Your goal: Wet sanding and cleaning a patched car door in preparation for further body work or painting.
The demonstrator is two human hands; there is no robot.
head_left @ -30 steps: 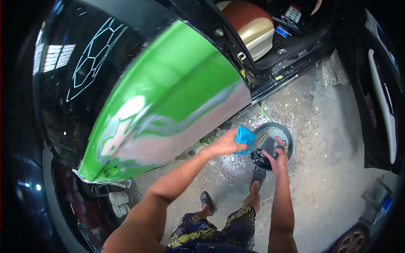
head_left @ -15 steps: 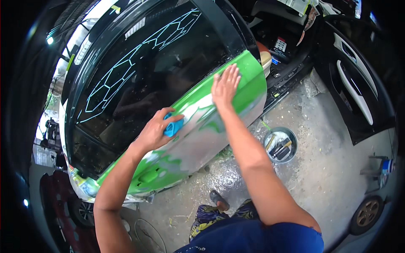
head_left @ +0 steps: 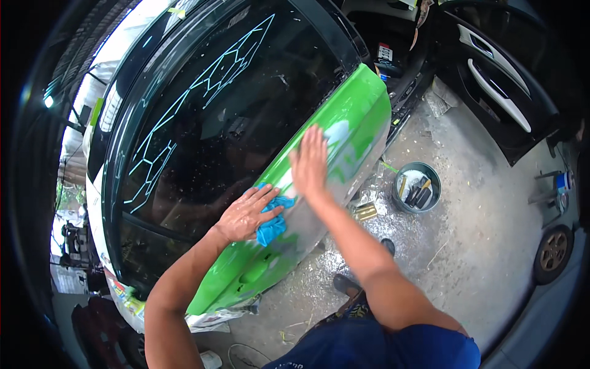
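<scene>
A car door [head_left: 369, 92], green with pale grey-white patches, slants across the middle below a dark window [head_left: 215, 135]. My left hand [head_left: 249, 212] lies over a crumpled blue cloth [head_left: 270, 232] near the window's lower edge and presses it to the panel, part of the cloth showing past the fingers. Farther up the door, my right hand [head_left: 310, 163] rests flat on the painted surface with fingers stretched out, slightly blurred, holding nothing. Below my left hand is the recessed door handle area [head_left: 252, 273].
On the wet concrete floor right of the door stands a grey bucket [head_left: 424, 168] containing tools and whitish stuff. A gold-coloured object [head_left: 365, 211] lies near it. Another dark door [head_left: 491, 86] hangs open at the upper right. A wheel [head_left: 554, 254] is at far right.
My right hand has slid down along the door, closer to my left hand. The left hand has moved slightly right and down, flattening over the cloth. The view has also shifted.
</scene>
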